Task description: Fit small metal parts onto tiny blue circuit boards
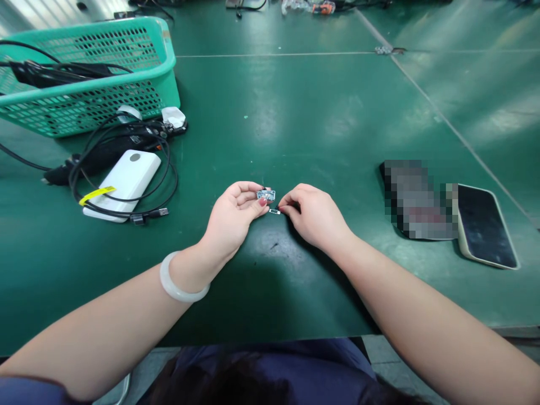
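Note:
My left hand (233, 216) is closed, with thumb and fingers gripping a small blue circuit board (266, 195) above the green table. Facing it, my right hand (313, 214) is closed in a pinch, its fingertips a short way right of the board. A tiny dark part shows at those fingertips, too small to name. Between the left thumb and the right fingertips is a small flat piece with a white outline (274, 211). Which hand bears that piece I cannot tell.
A green plastic basket (169, 73) with black cables stands at the back left. Before it lie a white power bank (130, 174), a looped black cable (172, 194) and a black tool-like object (101, 154). A phone (487, 225) and a blurred dark object (415, 197) lie right.

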Demonstrator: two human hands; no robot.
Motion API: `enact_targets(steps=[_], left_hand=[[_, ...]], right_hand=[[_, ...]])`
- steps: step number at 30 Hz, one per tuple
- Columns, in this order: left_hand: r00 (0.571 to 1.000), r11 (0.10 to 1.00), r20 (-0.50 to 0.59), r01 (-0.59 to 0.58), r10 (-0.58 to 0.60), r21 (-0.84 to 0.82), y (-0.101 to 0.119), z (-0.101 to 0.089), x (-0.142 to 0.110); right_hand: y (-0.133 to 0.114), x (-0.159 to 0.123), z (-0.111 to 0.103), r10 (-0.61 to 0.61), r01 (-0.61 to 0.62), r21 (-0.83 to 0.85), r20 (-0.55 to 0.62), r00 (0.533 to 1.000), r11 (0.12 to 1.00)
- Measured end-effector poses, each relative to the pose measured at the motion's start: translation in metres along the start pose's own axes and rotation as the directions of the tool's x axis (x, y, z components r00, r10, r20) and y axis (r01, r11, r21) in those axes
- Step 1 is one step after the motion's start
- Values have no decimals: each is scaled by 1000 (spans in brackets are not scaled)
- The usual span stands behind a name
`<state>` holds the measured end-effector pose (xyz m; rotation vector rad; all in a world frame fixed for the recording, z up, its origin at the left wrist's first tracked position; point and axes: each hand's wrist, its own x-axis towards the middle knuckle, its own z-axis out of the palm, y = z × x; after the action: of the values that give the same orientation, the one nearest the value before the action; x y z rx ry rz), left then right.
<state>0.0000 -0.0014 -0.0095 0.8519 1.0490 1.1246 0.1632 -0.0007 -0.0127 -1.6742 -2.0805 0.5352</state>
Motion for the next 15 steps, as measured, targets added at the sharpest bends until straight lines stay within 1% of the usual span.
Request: enact_targets(steps=[7,9,13,15], left_hand=[[999,994,37,-15,11,111,-1,-1,-1],[999,991,41,-18,13,129,0,-1,-2],[998,986,66,-20,9,166,-1,-1,-3],[997,983,76,-23,9,183,-1,-1,-4]], right_hand=[[2,0,-2,1,0,10,-7,1000,1000],[2,0,-5,-7,10,54,-58,998,998],[-4,-4,-13,23,29,212,-241,970,977],[-8,-6,-15,31,41,256,-271,962,966]])
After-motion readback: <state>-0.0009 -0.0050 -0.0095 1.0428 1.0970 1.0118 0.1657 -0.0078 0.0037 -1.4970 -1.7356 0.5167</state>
